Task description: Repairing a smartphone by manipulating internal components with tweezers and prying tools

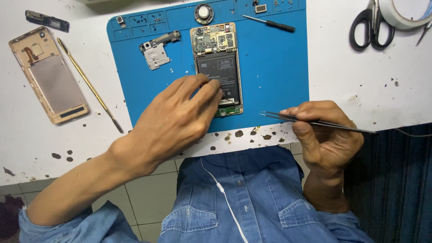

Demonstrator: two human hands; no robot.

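The left hand (180,119) lies half-curled, fingertips resting on the black battery of the opened phone (218,67), which sits on the blue mat (274,67) just beyond it. The right hand (326,132) pinches thin metal tweezers (310,120), tips pointing toward the phone. A pale label shows beside the left fingertips.

White table (342,90) — blue mat (279,67), scissors (371,29), perhaps tape (405,13)
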